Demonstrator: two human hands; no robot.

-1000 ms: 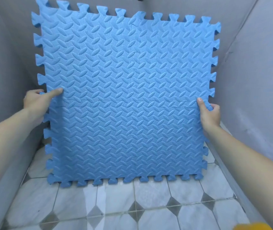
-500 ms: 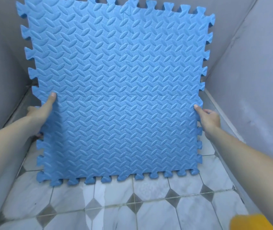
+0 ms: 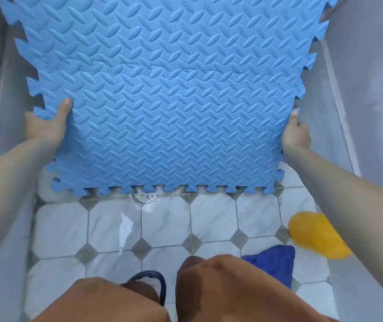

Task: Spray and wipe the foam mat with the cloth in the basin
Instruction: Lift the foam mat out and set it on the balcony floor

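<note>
1. Head view: my left hand (image 3: 46, 126) grips the toothed left edge of the blue foam mat (image 3: 162, 101) at about 9 o'clock, thumb laid on the ridged front face, the other fingers hidden behind it.
2. My right hand (image 3: 296, 133) pinches the mat's right edge at about 3 o'clock, thumb tip on the front and the rest behind.
3. The mat fills the upper frame, held tilted between both hands, its lower toothed edge touching or just above a thin film of water on the tiled floor (image 3: 167, 224); ripples spread from that edge at centre.
4. The basin is the grey-walled (image 3: 360, 89), tile-floored trough around me. In it lie shallow water, a dark blue cloth (image 3: 276, 261) at 5 o'clock, and a yellow object (image 3: 316, 235) just beside it at 4 o'clock, too blurred to name.
5. My knees (image 3: 220, 287) fill 6 o'clock, with a dark loop (image 3: 155, 282) between them.
6. Progress, as I judge it: early. The mat is being positioned; I see no spray or foam on it, and the cloth lies untouched. Spraying and wiping both remain.
</note>
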